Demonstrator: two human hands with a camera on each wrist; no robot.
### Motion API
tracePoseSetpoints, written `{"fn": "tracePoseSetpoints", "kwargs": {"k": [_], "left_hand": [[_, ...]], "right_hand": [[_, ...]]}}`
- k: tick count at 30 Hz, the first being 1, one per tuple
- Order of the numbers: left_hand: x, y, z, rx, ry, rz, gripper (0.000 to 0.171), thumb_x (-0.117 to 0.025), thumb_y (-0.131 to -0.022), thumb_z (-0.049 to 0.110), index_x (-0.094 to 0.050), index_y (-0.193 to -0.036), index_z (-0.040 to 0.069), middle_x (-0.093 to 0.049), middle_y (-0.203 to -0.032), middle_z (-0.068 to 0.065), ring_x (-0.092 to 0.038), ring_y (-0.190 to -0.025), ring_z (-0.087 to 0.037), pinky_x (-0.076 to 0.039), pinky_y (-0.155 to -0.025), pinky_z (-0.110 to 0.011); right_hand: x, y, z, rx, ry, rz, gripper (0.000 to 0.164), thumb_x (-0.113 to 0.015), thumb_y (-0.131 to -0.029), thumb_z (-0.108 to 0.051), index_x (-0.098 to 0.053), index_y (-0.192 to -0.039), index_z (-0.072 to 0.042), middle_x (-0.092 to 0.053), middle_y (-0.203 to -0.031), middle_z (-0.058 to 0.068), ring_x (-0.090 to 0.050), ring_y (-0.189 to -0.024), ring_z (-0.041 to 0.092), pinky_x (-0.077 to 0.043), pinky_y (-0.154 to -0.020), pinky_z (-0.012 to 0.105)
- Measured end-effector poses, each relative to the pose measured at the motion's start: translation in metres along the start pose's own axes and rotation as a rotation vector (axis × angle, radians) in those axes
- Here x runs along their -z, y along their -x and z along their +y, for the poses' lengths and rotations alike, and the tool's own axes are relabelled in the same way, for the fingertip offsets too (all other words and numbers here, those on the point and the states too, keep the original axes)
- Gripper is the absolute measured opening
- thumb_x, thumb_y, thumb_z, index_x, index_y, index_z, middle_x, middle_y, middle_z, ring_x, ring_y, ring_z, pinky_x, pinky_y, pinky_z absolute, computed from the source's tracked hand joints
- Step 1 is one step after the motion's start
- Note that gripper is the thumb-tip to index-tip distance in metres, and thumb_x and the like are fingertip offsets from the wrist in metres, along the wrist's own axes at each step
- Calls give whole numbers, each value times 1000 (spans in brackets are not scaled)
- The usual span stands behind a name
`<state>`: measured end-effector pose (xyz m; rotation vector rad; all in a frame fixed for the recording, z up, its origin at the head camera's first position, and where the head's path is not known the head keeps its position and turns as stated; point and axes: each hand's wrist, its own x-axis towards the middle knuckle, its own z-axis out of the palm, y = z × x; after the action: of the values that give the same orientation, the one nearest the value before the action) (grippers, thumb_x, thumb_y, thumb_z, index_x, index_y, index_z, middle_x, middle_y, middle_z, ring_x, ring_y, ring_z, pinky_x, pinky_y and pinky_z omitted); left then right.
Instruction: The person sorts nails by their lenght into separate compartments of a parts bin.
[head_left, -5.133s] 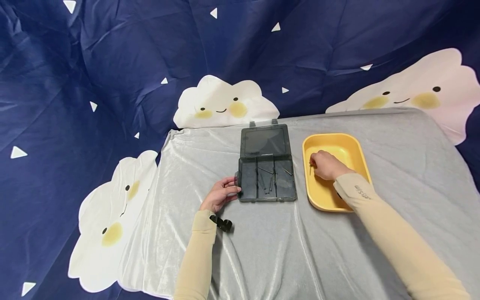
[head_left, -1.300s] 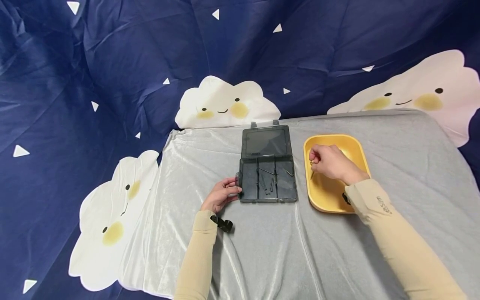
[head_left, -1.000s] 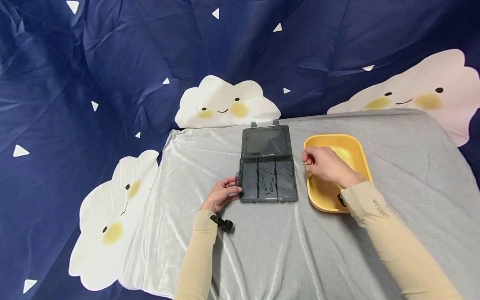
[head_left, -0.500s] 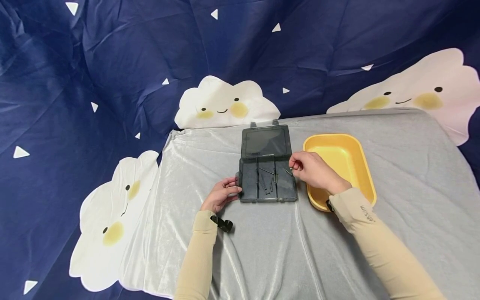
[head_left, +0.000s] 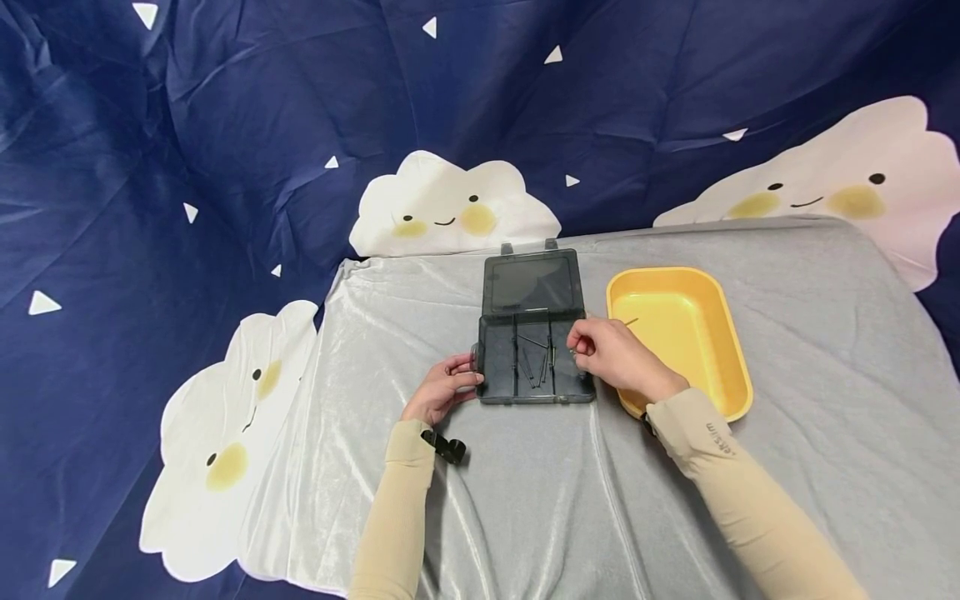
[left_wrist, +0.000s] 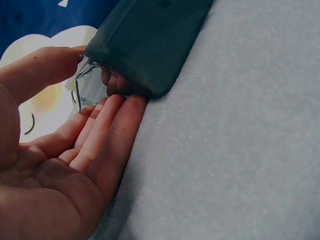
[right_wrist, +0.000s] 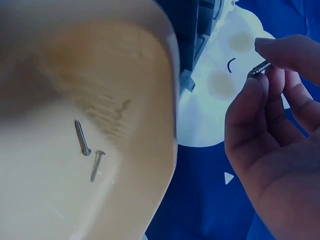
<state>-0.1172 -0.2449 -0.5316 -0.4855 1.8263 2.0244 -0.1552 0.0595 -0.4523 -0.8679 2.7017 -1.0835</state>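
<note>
A dark translucent compartment box (head_left: 497,367) lies with its lid (head_left: 532,283) raised back. My left hand (head_left: 442,390) grips its left side, thumb at the upper edge and fingers at the lower, as the left wrist view shows. Over the right compartment is my right hand (head_left: 618,358), pinching a small threaded screw (right_wrist: 261,67) between thumb and fingertips. Several thin nails (head_left: 533,342) lie in the middle compartment; the left one holds nothing. The right hand covers part of the right compartment.
To the right stands a yellow tray (head_left: 675,333). In the right wrist view a nail (right_wrist: 81,137) and a screw (right_wrist: 97,166) lie inside it. Grey cloth (head_left: 517,500) covers the table, and a blue cloud-print curtain (head_left: 480,83) hangs behind.
My right hand has lifted out of the yellow tray with the screw and moved left over the box's right compartment. The left hand keeps its place on the box.
</note>
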Motion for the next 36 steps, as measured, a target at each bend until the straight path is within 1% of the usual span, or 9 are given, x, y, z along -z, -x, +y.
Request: {"fn": "tracePoseSetpoints", "kwargs": {"k": [6,12,19,23,28,33,36], "left_hand": [[2,-3,-1,9,-3,3,57,-63,-85,-6,-45,-139,1,-57,-116,-5,-65,-89,-10,-54,-75,-29],[2,-3,-1,8,-12,3,56,-62,-86,-6,-45,-139,1,-56,-120,-8,-64,-88,-8,-54,-75,-28],[1,-2,-1,8,-2,11,55,-62,-86,-7,-46,-138,1,-58,-115,-5,-65,-87,-9,-54,-74,-27],[1,-2,-1,6,2,9,56,-63,-85,-8,-47,-138,1,-58,-114,-4,-66,-87,-10,-55,-74,-28],[1,-1,-1,3,-5,0,56,-62,-86,-7,-45,-138,0,-57,-117,-7,-65,-86,-8,-54,-75,-28],[2,-1,-1,2,-16,-4,56,-63,-86,-6,-45,-139,0,-58,-117,-7,-65,-86,-8,-54,-74,-28],[0,3,5,11,-24,-33,57,-61,-87,-6,-42,-141,-2,-56,-121,-9,-65,-87,-9,-54,-77,-29]], "right_hand": [[-8,1,0,7,6,-20,12,-67,-76,2,-65,-85,-6,-59,-74,0,-53,-73,15,-44,-71,29],[-15,1,2,4,30,-55,11,-66,-76,1,-65,-87,-4,-59,-74,-1,-53,-72,14,-45,-72,31],[-21,2,3,31,69,-85,11,-66,-77,0,-64,-86,-5,-58,-75,-2,-52,-73,14,-44,-72,31],[-24,3,3,42,73,-83,12,-65,-76,1,-64,-86,-5,-58,-75,-1,-52,-73,14,-44,-71,30],[-26,4,3,48,75,-78,13,-64,-75,2,-65,-86,-5,-59,-74,-1,-52,-72,14,-44,-70,30],[-25,4,3,28,74,-87,12,-65,-77,-1,-66,-89,-5,-61,-78,0,-54,-74,14,-46,-72,31],[-22,4,4,14,74,-83,10,-65,-79,-4,-66,-89,-5,-62,-80,1,-55,-75,14,-47,-73,32]]}}
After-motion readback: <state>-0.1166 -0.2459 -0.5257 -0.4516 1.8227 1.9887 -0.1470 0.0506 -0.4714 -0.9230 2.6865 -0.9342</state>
